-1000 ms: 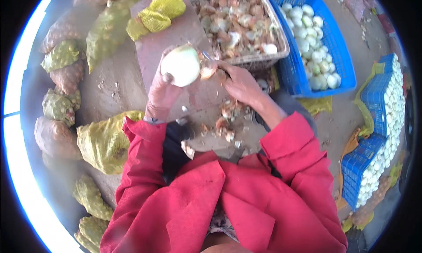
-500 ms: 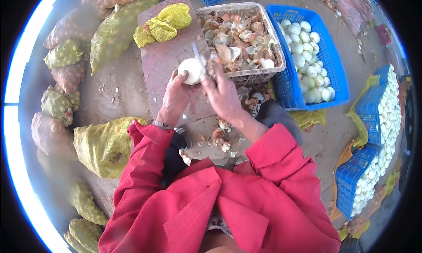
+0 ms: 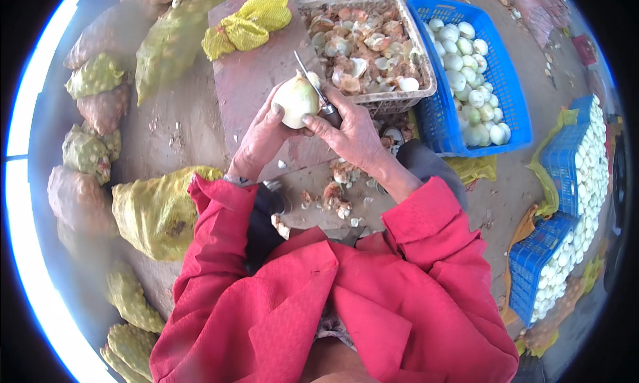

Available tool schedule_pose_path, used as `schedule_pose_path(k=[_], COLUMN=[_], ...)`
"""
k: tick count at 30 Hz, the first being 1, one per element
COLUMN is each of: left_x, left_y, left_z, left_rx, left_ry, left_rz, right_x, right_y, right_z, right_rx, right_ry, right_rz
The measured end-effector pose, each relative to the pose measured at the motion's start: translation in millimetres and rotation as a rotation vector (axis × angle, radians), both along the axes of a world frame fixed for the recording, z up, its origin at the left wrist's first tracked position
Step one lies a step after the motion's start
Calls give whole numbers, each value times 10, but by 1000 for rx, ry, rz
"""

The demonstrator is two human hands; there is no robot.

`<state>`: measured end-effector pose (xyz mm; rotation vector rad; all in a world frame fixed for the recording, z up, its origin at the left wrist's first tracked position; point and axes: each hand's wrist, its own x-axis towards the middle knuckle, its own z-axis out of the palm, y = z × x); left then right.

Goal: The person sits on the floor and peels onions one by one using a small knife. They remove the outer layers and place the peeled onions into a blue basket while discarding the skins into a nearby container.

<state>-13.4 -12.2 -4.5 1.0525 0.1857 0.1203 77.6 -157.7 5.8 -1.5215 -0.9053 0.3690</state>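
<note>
Just in front of the grey wire basket of peelings (image 3: 426, 93), the left hand (image 3: 263, 140) cups a pale, round, half-skinned onion (image 3: 296, 102) firmly so it cannot turn, while the right hand (image 3: 349, 133) grips a small dark-handled knife (image 3: 318, 95), blade against its top

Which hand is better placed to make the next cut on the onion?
Right. The right hand grips the knife with its blade against the onion, while the left hand cradles the onion from below and probably just steadies it.
</note>
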Motion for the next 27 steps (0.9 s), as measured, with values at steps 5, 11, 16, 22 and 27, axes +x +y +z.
schedule_pose_path(k=[5,11,16,22,27], left_x=[-27,-18,-31,-47,-31], left_y=[35,46,4,56,32], left_z=[-36,-5,64,24,45], left_rx=[-86,37,194,344,356], left_ry=[102,111,154,197,245], left_rz=[-20,-69,-51,-82,-20], right_x=[10,64,90,58,-17], right_y=[-154,-325,-381,-393,-266], right_z=[153,20,37,65,-70], right_rx=[-206,-222,-307,-446,-409], right_ry=[220,-136,-204,-154,-240], right_rz=[129,204,258,281,149])
